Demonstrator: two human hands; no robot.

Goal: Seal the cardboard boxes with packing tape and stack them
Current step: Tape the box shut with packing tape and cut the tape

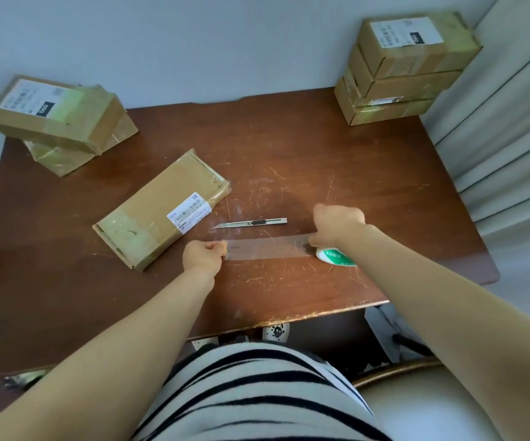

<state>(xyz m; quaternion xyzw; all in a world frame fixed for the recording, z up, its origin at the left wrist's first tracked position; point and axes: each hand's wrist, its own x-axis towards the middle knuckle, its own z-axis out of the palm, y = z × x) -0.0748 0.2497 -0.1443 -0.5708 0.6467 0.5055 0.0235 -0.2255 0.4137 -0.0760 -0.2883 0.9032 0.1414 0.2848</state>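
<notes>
pinching free end of tape strip [266, 248] with left grip [204, 254], clasping tape roll [336, 257] with right grip [336, 227]; long axis left to right, near front counter [289, 154] edge, just right of the box [161, 208].

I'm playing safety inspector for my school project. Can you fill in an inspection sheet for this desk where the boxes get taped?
Surface: brown table, scratched.
Job's things: flat box left of centre; low box stack back left; taller box stack back right; utility knife, blade out, just beyond the tape strip; tape roll.
Clutter: nothing seen.
Hands: left hand pinches the strip's free end; right hand holds the roll.
Cables: nothing seen.
Surroundings: pale wall behind, curtain on the right.
</notes>
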